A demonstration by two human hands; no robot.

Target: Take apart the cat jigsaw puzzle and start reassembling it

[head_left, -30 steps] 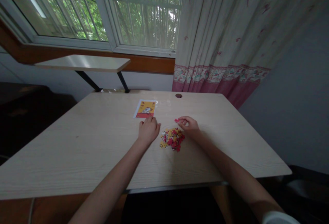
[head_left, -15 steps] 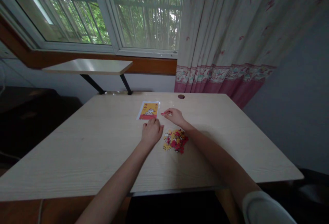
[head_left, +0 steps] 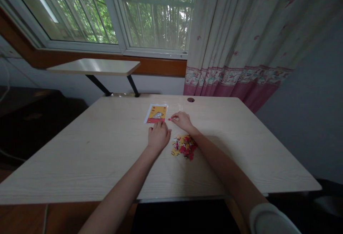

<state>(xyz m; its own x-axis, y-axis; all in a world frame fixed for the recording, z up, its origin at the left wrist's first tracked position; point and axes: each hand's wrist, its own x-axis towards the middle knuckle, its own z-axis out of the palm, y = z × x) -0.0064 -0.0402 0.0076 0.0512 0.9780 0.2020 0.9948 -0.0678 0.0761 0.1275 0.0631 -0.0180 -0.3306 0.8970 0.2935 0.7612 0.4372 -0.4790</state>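
My right hand (head_left: 182, 121) is closed in a pinch on a small red puzzle piece (head_left: 169, 119), just right of the picture card. The card (head_left: 155, 114) lies flat and shows a white cartoon animal on yellow and red. At the card's lower edge rests my left hand (head_left: 159, 135), its fingers curled down and its thumb out to the right. Whatever lies under those fingertips is hidden. A heap of loose puzzle pieces (head_left: 184, 147) in red, yellow and white lies below my right wrist, partly against the forearm.
The pale wooden desk (head_left: 107, 155) carries everything. A raised shelf (head_left: 96, 66) on black legs stands at its back left. Near the back edge is a round brown cable hole (head_left: 190, 100). Behind are a barred window and a floral curtain (head_left: 222, 73).
The view has shifted slightly. Both hands stay nearly in place, with the red puzzle piece still pinched in my right hand beside the card.
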